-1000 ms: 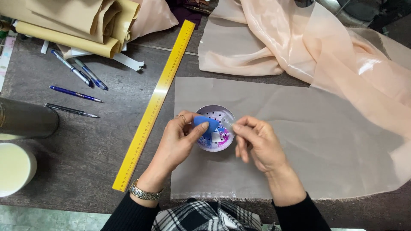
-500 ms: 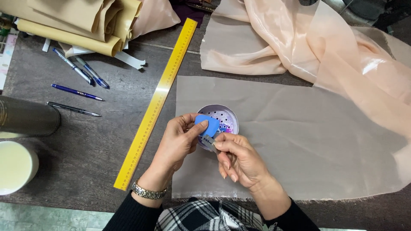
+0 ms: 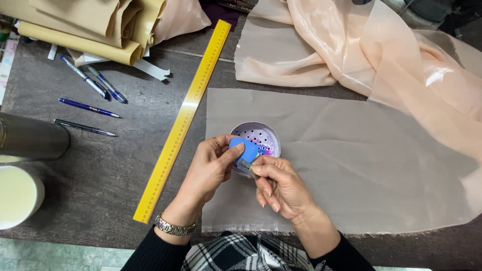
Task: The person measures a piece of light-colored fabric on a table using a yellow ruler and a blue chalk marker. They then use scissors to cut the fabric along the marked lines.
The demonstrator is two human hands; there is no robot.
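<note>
My left hand (image 3: 211,168) pinches a flat blue piece of tailor's chalk (image 3: 243,149) over a small round white dish (image 3: 261,135) with holes and coloured specks. My right hand (image 3: 281,185) presses a small metal blade (image 3: 246,164) against the chalk's lower edge, fingers curled around it. Both hands hover above a flat sheet of sheer peach fabric (image 3: 351,160) spread on the dark table (image 3: 100,175). The dish sits on that fabric, partly hidden by my fingers.
A long yellow ruler (image 3: 186,118) lies diagonally left of the fabric. Several pens (image 3: 90,108) lie further left, below rolled tan paper (image 3: 90,25). Bunched shiny peach cloth (image 3: 381,55) fills the far right. A dark cylinder (image 3: 32,138) and white cup (image 3: 17,195) stand at left.
My right hand moved left from beside the dish and now meets the chalk in my left hand. The left hand stayed over the dish.
</note>
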